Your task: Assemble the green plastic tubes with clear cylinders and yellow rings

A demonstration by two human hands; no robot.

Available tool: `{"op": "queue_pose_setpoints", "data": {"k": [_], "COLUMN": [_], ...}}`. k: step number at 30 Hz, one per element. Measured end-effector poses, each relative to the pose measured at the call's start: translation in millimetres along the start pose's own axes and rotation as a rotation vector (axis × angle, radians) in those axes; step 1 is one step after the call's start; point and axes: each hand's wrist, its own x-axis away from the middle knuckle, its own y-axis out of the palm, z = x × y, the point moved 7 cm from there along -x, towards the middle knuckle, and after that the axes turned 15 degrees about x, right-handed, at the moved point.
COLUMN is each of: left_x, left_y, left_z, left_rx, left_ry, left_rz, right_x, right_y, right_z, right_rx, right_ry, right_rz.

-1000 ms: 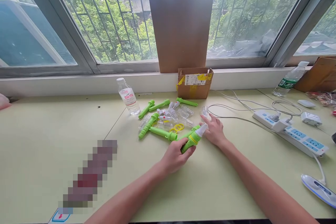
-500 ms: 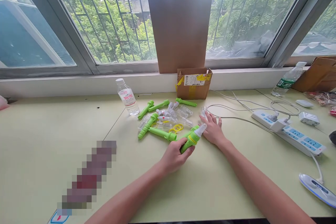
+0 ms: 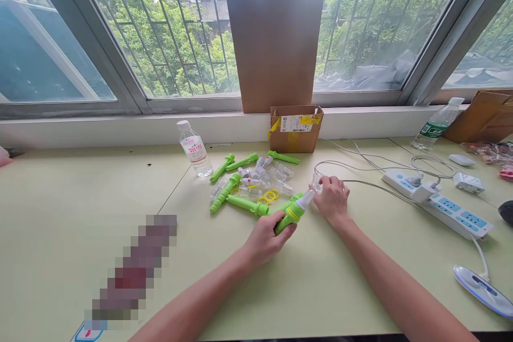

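Observation:
My left hand is closed round a green plastic tube with a yellow ring near its top and a whitish translucent tip. The tube tilts up to the right. My right hand has its fingers round a clear plastic cap, which stays partly hidden by them. To the left of the hands lies a loose pile: several green tubes, clear caps, small white pieces with red ends, and yellow rings. Another green tube sits partly behind the held one.
A water bottle stands left of the pile, and a small cardboard box behind it. Cables and a white power strip lie to the right. Another bottle is at the back right. A pixelated patch covers something at front left.
My right hand has closed round the clear cap and shifted slightly right and nearer to me with it. My left hand keeps its hold on the green tube, almost unmoved.

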Motion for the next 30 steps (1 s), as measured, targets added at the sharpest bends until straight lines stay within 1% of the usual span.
{"op": "queue_pose_setpoints", "data": {"k": [5, 8, 11, 14, 18, 20, 22, 25, 27, 29, 30], "left_x": [0, 0, -1, -1, 0, 0, 0, 1, 2, 3, 4], "left_y": [-0.5, -1.8, -3.7, -5.5, -6.0, -6.0, -5.7, -4.5, -4.2, -5.5, -6.7], "left_z": [0, 0, 1, 1, 2, 3, 4, 7, 10, 12, 13], "left_rx": [-0.025, -0.048, -0.077, -0.118, -0.203, -0.277, -0.363, -0.502, -0.608, -0.716, -0.768], "left_ry": [0.006, 0.017, 0.024, 0.027, 0.041, 0.062, 0.085, 0.138, 0.195, 0.262, 0.298], "left_rz": [-0.009, -0.008, -0.001, 0.004, -0.009, -0.017, -0.023, -0.032, -0.029, -0.013, -0.004], "right_x": [1, -1, -3, -1, 4, 6, 10, 21, 31, 41, 45], "right_y": [6, 3, -8, -17, -23, -28, -35, -45, -50, -51, -51], "right_z": [-3, 2, 13, 28, 40, 42, 39, 23, 4, -15, -20], "right_rx": [-0.058, -0.173, -0.415, -0.678, -1.049, -1.141, -1.159, -1.145, -1.126, -1.102, -1.096], "right_ry": [-0.055, -0.029, 0.061, 0.198, 0.332, 0.354, 0.330, 0.186, 0.023, -0.135, -0.173], "right_rz": [-0.062, -0.025, 0.091, 0.175, 0.197, 0.215, 0.237, 0.229, 0.166, 0.066, 0.038]}}
